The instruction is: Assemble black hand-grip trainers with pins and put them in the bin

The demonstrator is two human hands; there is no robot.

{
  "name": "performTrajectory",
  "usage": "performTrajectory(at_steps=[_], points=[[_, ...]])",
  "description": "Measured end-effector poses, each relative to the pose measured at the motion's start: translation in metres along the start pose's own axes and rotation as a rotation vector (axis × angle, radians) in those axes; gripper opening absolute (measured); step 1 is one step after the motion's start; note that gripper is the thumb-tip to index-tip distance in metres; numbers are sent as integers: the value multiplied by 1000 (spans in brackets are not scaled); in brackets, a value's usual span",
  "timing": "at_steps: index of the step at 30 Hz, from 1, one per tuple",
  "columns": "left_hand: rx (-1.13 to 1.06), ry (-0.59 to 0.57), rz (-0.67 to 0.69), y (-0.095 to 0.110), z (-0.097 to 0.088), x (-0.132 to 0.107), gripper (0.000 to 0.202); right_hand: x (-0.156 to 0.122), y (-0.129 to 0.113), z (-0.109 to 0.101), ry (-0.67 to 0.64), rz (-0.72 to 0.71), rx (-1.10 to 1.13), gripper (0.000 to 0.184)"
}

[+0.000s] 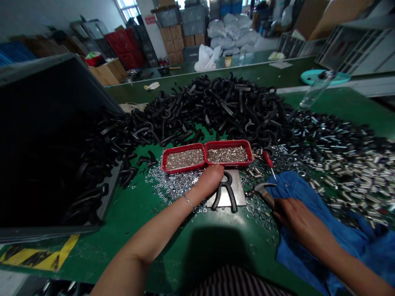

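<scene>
Inside red trays [228, 144], metal pieces [227, 154].

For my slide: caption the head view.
Right hand grips a hammer; left hand is at a black clamp on a metal plate, near red trays of metal parts.

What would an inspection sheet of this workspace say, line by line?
Surface: green tabletop, with a metal plate near the middle.
Job's things: black forked part on the plate; hammer; two red trays of small metal pieces beyond.
Clutter: heap of black parts, loose washers, silver cylinders, red-handled screwdriver, blue cloth.
Hands: left hand at the forked part's ring end, grip unclear; right hand holds the hammer's handle.
Cables: nothing seen.
Surroundings: large bin at left; white sacks and cardboard boxes behind.
</scene>
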State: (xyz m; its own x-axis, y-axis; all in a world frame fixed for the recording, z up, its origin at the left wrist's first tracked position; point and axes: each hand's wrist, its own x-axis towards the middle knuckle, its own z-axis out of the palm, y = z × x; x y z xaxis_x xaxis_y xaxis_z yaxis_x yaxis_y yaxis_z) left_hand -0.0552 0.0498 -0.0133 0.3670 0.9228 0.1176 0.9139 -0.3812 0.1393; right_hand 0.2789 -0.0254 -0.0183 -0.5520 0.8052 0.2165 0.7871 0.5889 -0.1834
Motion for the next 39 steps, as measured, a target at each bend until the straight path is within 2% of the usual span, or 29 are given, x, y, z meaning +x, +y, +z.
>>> performTrajectory(at_steps=[4,6,9,12,14,18,23,27,35,39], points=[[96,-27,145,1,-3,3,20,6,2,5,-90,-30,-35,22],[45,-43,148,0,-6,4,19,6,4,6,-102,-10,-40,23],[-70,-35,59,0,-10,-2,15,7,6,3,-70,10,9,30],[-170,108,-85,7,-15,-24,23,15,0,-3,4,29,105,36],[-214,177,-185,16,-17,-41,23,27,-9,-6,18,26,221,32],[-147,91,-290,31,-20,-59,31,64,-30,2,-9,-41,408,22],[-59,23,-363,38,-14,-45,27,111,-44,27,-32,-111,357,19],[-89,37,-390,38,-12,-41,25,129,-44,42,-33,-99,346,17],[-63,54,-411,21,-43,-69,19,154,-67,50,-57,-63,270,8],[-30,35,-410,19,-47,-79,20,164,-75,50,-93,-72,174,11]])
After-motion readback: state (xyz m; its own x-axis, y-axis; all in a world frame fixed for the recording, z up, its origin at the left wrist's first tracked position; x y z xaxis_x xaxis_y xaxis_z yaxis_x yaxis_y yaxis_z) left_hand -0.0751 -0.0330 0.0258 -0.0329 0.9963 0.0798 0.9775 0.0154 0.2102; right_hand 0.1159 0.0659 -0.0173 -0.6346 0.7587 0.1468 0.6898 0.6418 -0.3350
